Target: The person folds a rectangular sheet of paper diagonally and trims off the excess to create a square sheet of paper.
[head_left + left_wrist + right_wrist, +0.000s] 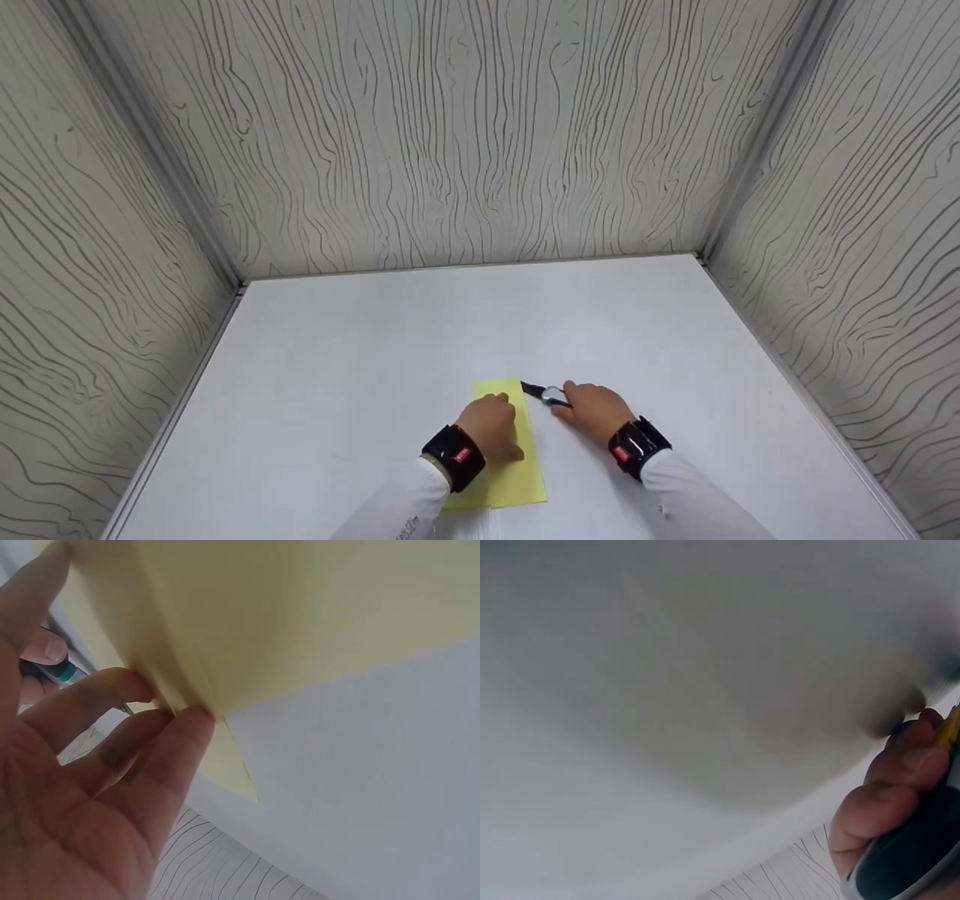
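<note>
A sheet of yellow paper (531, 480) lies lengthwise on the white table near its front. My left hand (491, 427) rests on the sheet, fingertips pressing it down in the left wrist view, where the paper (315, 607) shows a fold or overlapping edge by the fingers. My right hand (600, 412) grips a utility knife (553, 395). Its dark blade end reaches the sheet's far right corner; whether it touches is unclear. Up close in the right wrist view, the knife's handle (907, 847) is dark teal and grey with a bit of yellow.
The white table (337, 360) spreads around the paper. Panels with a wood-grain line pattern stand behind it (450, 150) and along both sides. Black bands circle both wrists.
</note>
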A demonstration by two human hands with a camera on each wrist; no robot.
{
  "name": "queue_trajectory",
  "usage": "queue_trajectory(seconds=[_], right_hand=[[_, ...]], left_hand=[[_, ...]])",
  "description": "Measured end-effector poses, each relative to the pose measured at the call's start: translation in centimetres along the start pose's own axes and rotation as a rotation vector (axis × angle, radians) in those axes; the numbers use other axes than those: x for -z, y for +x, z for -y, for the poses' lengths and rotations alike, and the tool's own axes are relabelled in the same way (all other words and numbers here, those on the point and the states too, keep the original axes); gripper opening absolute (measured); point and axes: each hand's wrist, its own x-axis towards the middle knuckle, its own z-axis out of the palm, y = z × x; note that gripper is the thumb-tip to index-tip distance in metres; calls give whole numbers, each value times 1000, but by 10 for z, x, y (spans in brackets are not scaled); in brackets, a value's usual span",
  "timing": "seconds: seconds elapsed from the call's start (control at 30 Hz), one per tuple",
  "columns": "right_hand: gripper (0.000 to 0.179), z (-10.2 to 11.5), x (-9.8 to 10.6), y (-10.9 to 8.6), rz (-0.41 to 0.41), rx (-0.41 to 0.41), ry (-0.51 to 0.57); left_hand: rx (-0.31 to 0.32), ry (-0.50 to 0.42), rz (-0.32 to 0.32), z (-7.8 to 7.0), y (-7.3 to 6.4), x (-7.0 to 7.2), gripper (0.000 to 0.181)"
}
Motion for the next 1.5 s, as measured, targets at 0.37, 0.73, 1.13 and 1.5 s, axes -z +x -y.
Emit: queue_trajectory(seconds=[0.37,0.73,1.13,1.5], right_hand=[[34,0,-1,0,23,-20,2],[32,-3,4,-2,32,-17,46],[35,1,1,4,-7,-5,28],[34,0,0,6,14,-19,24]], left_hand=[[3,-8,5,0,-1,1,40],[5,3,35,-4,-3,8,41],[3,21,17,0,-2,3,43],[-6,25,-5,1,-1,-2,42]])
